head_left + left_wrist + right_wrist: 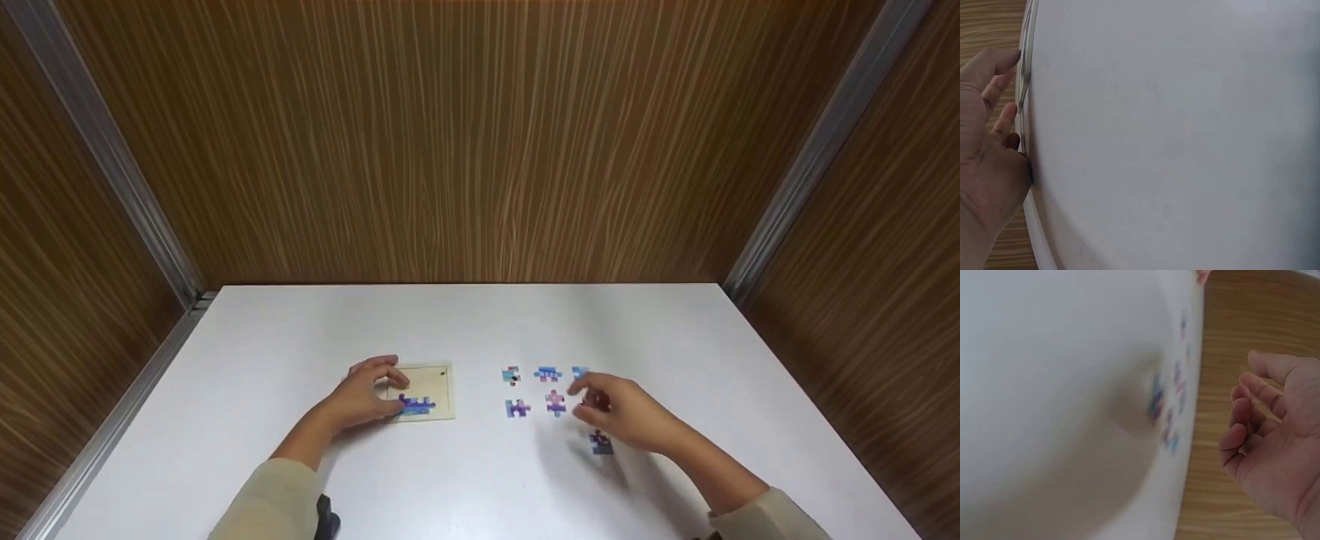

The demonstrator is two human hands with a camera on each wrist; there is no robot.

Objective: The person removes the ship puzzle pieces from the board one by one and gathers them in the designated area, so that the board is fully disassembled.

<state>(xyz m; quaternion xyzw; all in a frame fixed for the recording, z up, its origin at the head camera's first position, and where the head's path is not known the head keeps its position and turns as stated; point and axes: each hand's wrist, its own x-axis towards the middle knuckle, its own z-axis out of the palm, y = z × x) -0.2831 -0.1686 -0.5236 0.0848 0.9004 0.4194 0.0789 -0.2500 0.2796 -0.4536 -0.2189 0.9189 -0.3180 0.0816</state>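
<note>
My left hand [369, 395] rests at the left side of a pale wooden puzzle tray [444, 390]. Its thumb lies by the blue and purple joined puzzle pieces [420, 406] in the tray's lower part, while its bent index finger reaches over the bare board. Above the loose pieces at right hovers my right hand [636, 414], fingers loosely curved, nothing visible in its grasp. A dark red puzzle piece shows partly between its fingers and thumb, apparently on the table beneath. Near its palm lies a dark blue puzzle piece [601, 444]. The right wrist view shows the hand [1278, 422] without a piece.
Several loose puzzle pieces lie in rough rows on the white table [480, 480], among them a pink one [555, 402], a purple one [517, 409], a blue one [547, 373] and a red-and-blue one [511, 374]. Wood-grain panels [465, 150] enclose the back and sides.
</note>
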